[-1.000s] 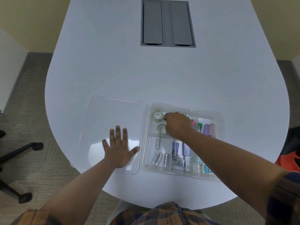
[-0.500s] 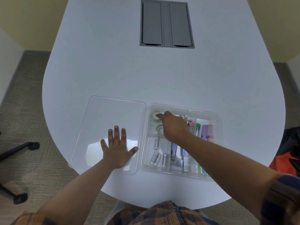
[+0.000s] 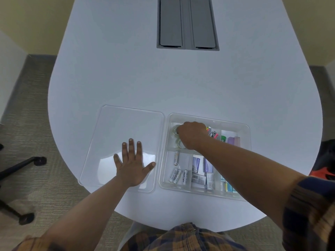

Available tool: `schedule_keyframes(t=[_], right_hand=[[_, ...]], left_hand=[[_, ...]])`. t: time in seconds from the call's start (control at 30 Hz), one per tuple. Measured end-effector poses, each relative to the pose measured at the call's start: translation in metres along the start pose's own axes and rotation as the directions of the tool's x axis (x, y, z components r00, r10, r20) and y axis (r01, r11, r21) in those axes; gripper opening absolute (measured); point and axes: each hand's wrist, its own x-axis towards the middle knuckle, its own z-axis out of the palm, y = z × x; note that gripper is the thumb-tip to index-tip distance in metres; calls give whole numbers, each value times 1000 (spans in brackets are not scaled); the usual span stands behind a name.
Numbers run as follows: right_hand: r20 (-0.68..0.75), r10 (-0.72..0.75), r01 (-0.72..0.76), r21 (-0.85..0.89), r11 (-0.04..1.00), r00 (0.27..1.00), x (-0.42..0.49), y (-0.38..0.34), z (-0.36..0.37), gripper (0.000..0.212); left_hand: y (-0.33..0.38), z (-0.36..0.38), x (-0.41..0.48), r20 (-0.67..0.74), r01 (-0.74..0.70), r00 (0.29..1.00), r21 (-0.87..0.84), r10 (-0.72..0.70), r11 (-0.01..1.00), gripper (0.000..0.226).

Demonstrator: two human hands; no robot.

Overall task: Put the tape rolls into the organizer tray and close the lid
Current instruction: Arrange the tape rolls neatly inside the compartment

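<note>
The clear organizer tray (image 3: 248,147) sits on the white table near its front edge. Two clear tape rolls lie in its far-left compartment, the far tape roll (image 3: 173,130) and the near tape roll (image 3: 179,143), both partly hidden. My right hand (image 3: 192,135) reaches into that compartment with its fingers curled down on the far roll. The clear lid (image 3: 125,125) lies flat on the table just left of the tray. My left hand (image 3: 131,164) presses flat on the lid's near part, fingers spread.
Other tray compartments hold several batteries (image 3: 176,175), small boxes (image 3: 199,172) and markers (image 3: 233,141). A grey cable hatch (image 3: 187,24) is set in the table's far middle. A black chair base (image 3: 23,163) stands on the carpet at left.
My right hand has slid left and farther into the tape compartment, its fingers now curled over the far roll. My left hand stays flat on the lid.
</note>
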Motion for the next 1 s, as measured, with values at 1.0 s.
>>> schedule_keyframes(t=[1.0], right_hand=[[-304,-63,129,202,971,951,-111,-9,111,66]], left_hand=[[30,1,-38,-178,-74,982,-58,63,996,89]])
